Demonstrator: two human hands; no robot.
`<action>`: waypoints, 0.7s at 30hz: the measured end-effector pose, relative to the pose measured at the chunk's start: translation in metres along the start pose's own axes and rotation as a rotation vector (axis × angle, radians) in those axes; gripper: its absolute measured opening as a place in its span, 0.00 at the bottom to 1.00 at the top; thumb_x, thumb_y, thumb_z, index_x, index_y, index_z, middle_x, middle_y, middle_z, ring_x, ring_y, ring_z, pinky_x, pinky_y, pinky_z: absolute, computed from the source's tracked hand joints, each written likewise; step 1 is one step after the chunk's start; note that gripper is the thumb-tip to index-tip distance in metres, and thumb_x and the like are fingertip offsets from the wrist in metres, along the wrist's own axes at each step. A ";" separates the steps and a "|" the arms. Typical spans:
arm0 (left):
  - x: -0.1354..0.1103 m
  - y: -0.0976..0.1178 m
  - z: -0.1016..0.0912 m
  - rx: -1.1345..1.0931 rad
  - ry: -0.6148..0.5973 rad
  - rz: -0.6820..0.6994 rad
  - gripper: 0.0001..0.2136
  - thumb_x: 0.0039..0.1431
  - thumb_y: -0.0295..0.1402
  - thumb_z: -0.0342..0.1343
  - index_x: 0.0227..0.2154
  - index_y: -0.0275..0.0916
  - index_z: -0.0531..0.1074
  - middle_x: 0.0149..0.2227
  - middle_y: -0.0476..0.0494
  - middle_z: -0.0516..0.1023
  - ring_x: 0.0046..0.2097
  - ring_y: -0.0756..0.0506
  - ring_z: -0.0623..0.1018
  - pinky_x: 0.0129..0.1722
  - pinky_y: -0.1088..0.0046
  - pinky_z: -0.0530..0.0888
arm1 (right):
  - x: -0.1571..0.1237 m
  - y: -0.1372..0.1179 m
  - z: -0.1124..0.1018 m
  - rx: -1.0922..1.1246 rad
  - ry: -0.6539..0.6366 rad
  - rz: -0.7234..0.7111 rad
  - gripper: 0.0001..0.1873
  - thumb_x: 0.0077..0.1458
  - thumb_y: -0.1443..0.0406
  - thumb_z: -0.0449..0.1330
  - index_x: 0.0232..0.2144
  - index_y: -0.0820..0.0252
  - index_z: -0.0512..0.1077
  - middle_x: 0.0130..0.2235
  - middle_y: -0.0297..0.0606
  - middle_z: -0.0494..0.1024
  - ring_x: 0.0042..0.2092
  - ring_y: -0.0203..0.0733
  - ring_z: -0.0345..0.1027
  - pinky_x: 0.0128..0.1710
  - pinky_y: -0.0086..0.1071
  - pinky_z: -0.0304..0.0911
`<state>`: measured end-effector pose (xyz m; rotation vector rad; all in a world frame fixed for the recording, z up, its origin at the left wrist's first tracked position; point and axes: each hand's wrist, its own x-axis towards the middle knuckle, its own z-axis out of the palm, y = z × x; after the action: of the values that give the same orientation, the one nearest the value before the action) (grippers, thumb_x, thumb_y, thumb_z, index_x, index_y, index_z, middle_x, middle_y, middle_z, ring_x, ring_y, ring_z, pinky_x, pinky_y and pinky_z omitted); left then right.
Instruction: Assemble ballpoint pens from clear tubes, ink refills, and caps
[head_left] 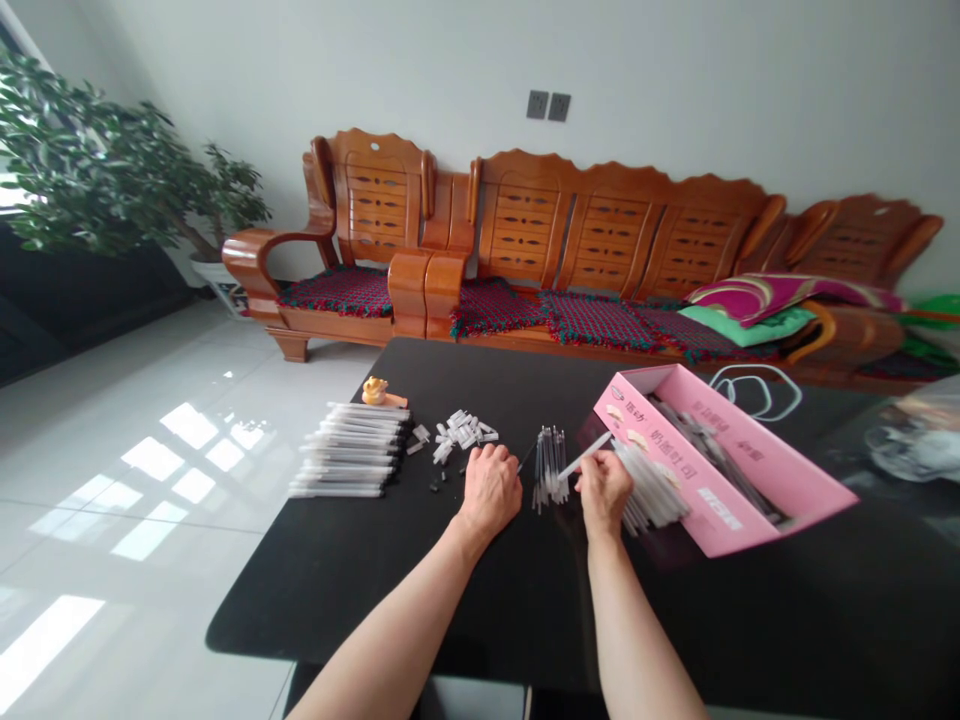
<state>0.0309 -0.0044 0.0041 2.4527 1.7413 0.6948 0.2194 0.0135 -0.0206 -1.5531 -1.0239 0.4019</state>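
Note:
My left hand (491,490) is closed low over the black table, and a thin dark pen refill (528,456) sticks out from its fingertips. My right hand (604,492) pinches a translucent white pen barrel (585,456), tilted up to the right. Between the hands lies a bunch of pen refills (550,470). A pile of empty pen barrels (649,488) sits just right of my right hand. Beyond my left hand are small white pen parts (461,432) and some tiny black pieces (434,488). Assembled-looking pens with black ends (349,450) lie in a row at the left.
A long pink box (694,470) holding dark pen parts (712,455) stands at the right. A small yellow figurine (376,391) is by the table's left edge. Behind the black table (480,375) runs a wooden sofa (525,220); a plastic bag (915,430) is at far right.

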 end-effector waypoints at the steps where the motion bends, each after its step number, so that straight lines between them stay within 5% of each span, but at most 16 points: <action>1: 0.000 0.000 0.000 0.004 0.001 -0.005 0.06 0.57 0.33 0.56 0.29 0.37 0.75 0.35 0.40 0.74 0.42 0.40 0.71 0.43 0.61 0.64 | -0.001 -0.002 0.000 0.005 -0.003 0.017 0.05 0.47 0.62 0.60 0.25 0.58 0.70 0.14 0.27 0.69 0.18 0.39 0.64 0.22 0.30 0.60; 7: 0.004 -0.001 0.008 0.052 -0.041 -0.006 0.10 0.62 0.31 0.50 0.28 0.36 0.74 0.34 0.39 0.74 0.41 0.40 0.73 0.42 0.62 0.65 | -0.003 -0.008 0.000 0.019 -0.047 0.032 0.04 0.48 0.63 0.60 0.26 0.59 0.71 0.12 0.27 0.68 0.18 0.39 0.66 0.25 0.30 0.62; 12: 0.006 -0.008 0.010 0.043 -0.007 -0.139 0.10 0.62 0.31 0.49 0.30 0.35 0.74 0.34 0.38 0.76 0.40 0.41 0.75 0.41 0.65 0.67 | -0.004 -0.007 0.003 0.146 -0.076 0.046 0.03 0.46 0.66 0.62 0.26 0.61 0.72 0.12 0.27 0.69 0.17 0.36 0.65 0.22 0.27 0.61; 17: 0.006 -0.022 -0.003 -0.191 0.128 -0.350 0.09 0.62 0.34 0.51 0.32 0.39 0.76 0.32 0.43 0.79 0.34 0.44 0.78 0.34 0.71 0.68 | -0.002 -0.002 0.007 0.542 -0.113 0.160 0.06 0.46 0.64 0.63 0.26 0.62 0.70 0.20 0.35 0.78 0.13 0.33 0.62 0.11 0.24 0.47; 21: 0.006 -0.035 -0.010 -0.544 0.157 -0.369 0.07 0.59 0.35 0.55 0.32 0.40 0.77 0.25 0.49 0.78 0.28 0.48 0.77 0.31 0.75 0.68 | 0.003 -0.001 0.006 0.753 -0.148 0.202 0.10 0.44 0.65 0.66 0.30 0.64 0.72 0.22 0.37 0.80 0.14 0.35 0.65 0.11 0.24 0.52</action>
<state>-0.0021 0.0117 0.0042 1.7086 1.6954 1.1497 0.2167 0.0194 -0.0204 -0.9484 -0.6987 0.9336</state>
